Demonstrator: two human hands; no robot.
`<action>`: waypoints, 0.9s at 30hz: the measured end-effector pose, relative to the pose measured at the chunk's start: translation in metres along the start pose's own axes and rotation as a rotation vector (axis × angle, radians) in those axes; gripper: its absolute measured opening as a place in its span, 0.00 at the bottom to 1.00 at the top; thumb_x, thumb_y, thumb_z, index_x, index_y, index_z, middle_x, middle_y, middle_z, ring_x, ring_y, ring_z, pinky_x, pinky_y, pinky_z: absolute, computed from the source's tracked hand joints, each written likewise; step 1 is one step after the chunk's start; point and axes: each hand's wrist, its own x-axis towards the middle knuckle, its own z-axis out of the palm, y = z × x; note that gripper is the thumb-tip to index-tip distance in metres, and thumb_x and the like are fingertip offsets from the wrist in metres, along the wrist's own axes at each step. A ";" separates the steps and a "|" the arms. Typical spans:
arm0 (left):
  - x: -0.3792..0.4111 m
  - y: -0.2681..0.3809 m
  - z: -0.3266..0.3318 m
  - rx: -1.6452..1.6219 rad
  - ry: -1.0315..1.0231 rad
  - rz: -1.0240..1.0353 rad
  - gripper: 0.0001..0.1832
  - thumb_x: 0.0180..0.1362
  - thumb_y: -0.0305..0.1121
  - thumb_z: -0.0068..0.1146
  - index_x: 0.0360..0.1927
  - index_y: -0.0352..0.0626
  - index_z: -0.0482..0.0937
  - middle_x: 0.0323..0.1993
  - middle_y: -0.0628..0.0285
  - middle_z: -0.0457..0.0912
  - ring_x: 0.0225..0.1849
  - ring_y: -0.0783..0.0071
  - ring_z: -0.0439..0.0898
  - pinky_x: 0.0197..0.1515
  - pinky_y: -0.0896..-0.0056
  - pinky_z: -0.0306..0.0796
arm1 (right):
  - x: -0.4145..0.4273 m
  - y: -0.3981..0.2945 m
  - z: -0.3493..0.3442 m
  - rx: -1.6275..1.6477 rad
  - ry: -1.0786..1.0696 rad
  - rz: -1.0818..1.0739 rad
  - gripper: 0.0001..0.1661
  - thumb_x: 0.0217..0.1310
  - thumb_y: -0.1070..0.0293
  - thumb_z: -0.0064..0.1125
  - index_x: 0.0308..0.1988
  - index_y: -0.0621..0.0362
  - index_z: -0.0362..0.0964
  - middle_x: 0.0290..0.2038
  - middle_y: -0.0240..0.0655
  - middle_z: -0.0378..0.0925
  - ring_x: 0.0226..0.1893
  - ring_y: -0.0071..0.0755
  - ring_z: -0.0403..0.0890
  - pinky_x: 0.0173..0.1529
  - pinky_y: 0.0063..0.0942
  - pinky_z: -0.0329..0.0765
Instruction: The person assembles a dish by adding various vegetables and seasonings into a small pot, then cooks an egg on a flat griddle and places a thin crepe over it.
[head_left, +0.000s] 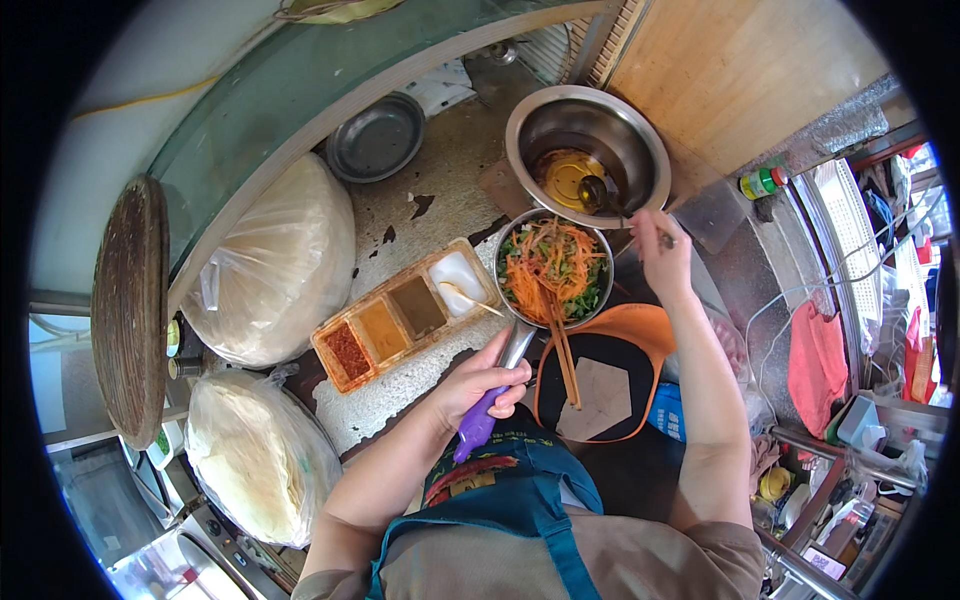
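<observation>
My left hand (474, 386) is closed around a purple handle (478, 424), whose metal shank runs up to the rim of a steel pan (609, 279). Shredded carrot (551, 255) and chopped green herbs (583, 304) fill this pan. A pair of wooden chopsticks (562, 352) stands tilted in the carrot, its ends hanging over the near rim. My right hand (661, 251) grips a ladle (592, 193) by its handle. The ladle's bowl is inside a large steel basin (525, 135), over yellow oil (564, 176) at the bottom.
A seasoning box (352, 386) holds red, orange, brown and white powders left of the pan. Bagged flatbreads (259, 465) and a larger plastic bag (277, 262) sit further left. A dark metal dish (379, 139) lies behind. Below the chopsticks is an orange-rimmed black container (559, 367).
</observation>
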 end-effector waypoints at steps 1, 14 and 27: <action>0.000 0.000 -0.001 -0.007 0.000 0.002 0.44 0.60 0.21 0.50 0.72 0.59 0.37 0.39 0.61 0.67 0.22 0.80 0.66 0.19 0.81 0.58 | -0.001 0.000 0.001 0.155 0.036 0.181 0.15 0.69 0.63 0.49 0.34 0.62 0.75 0.24 0.30 0.75 0.21 0.16 0.71 0.22 0.16 0.66; 0.000 -0.002 0.000 -0.094 -0.029 0.001 0.45 0.60 0.21 0.49 0.72 0.59 0.35 0.36 0.62 0.67 0.21 0.80 0.65 0.20 0.81 0.58 | -0.057 -0.080 -0.061 0.558 0.280 0.189 0.20 0.71 0.58 0.42 0.33 0.64 0.69 0.24 0.44 0.75 0.16 0.23 0.68 0.18 0.19 0.63; 0.001 -0.003 0.013 -0.051 0.050 0.000 0.43 0.59 0.21 0.49 0.71 0.58 0.39 0.37 0.61 0.68 0.20 0.82 0.63 0.17 0.84 0.57 | -0.118 -0.098 -0.068 0.054 0.043 -0.345 0.19 0.70 0.65 0.37 0.32 0.68 0.68 0.30 0.47 0.77 0.19 0.26 0.72 0.24 0.20 0.68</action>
